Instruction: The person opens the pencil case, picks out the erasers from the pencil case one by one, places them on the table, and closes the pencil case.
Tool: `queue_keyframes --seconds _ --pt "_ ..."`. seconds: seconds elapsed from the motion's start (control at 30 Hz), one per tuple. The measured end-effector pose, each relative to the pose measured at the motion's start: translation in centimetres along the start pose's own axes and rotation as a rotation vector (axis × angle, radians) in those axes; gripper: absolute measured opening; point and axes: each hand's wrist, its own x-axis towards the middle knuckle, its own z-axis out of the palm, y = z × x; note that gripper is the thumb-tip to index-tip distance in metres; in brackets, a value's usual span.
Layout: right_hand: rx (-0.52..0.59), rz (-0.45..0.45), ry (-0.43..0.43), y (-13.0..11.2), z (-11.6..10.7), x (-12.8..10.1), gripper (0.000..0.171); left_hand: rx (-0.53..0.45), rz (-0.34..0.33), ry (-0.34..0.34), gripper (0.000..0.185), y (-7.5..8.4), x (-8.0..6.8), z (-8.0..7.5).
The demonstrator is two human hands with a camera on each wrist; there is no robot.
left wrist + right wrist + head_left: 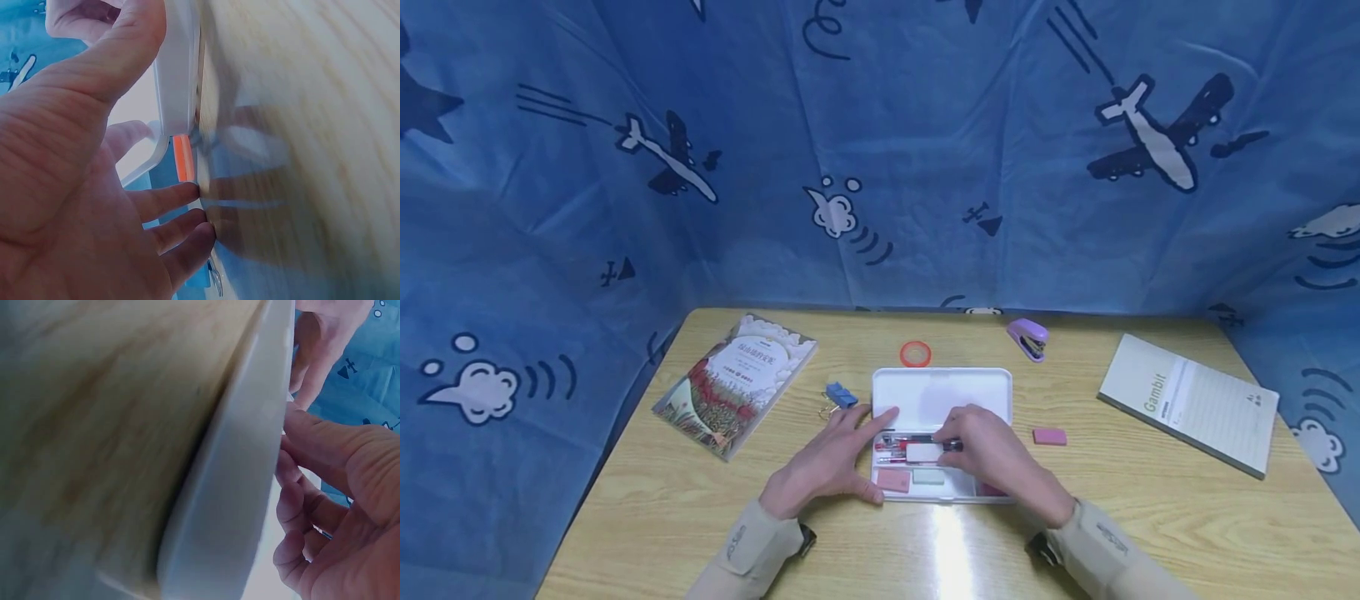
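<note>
An open white pencil case point(942, 387) lies on the table. Its back compartment has red and dark pens point(891, 446), with a white eraser point(922, 452) on top of them. My right hand point(988, 446) reaches in with curled fingers, thumb and index finger pinching the eraser's right end. A pink eraser point(892, 480) and a pale green eraser point(928, 477) lie in the front compartment. My left hand point(831, 462) spreads along the case's left side, index fingertip at the lid and thumb at the front corner. The right wrist view hides the pinched end behind the case wall point(228, 469).
A blue binder clip point(841, 395) is left of the lid, and a red tape roll point(915, 354) behind it. Farther right are a purple stapler point(1028, 339), a loose pink eraser point(1049, 437) and a notebook point(1191, 404). A picture-covered book point(737, 383) lies at the left.
</note>
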Motion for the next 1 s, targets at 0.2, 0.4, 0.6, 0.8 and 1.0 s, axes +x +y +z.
queue_keyframes --seconds 0.2,0.4,0.6,0.8,1.0 --pt "-0.037 0.023 -0.025 -0.21 0.19 0.25 0.029 -0.001 -0.003 -0.004 0.121 0.13 -0.12 -0.1" --pt "-0.061 -0.003 -0.039 -0.3 0.19 0.51 0.026 0.0 -0.003 -0.008 0.121 0.12 -0.1 -0.1" --pt "-0.06 -0.024 -0.027 -0.53 0.22 0.58 0.019 -0.009 -0.009 -0.014 0.12 0.12 -0.14 -0.05" --pt "-0.019 0.005 -0.025 -0.83 0.14 0.5 0.018 -0.006 -0.007 -0.008 0.121 0.14 -0.16 -0.07" --pt "-0.011 -0.006 0.018 -0.49 -0.51 0.11 0.014 -0.005 -0.012 -0.012 0.12 0.06 -0.07 -0.07"
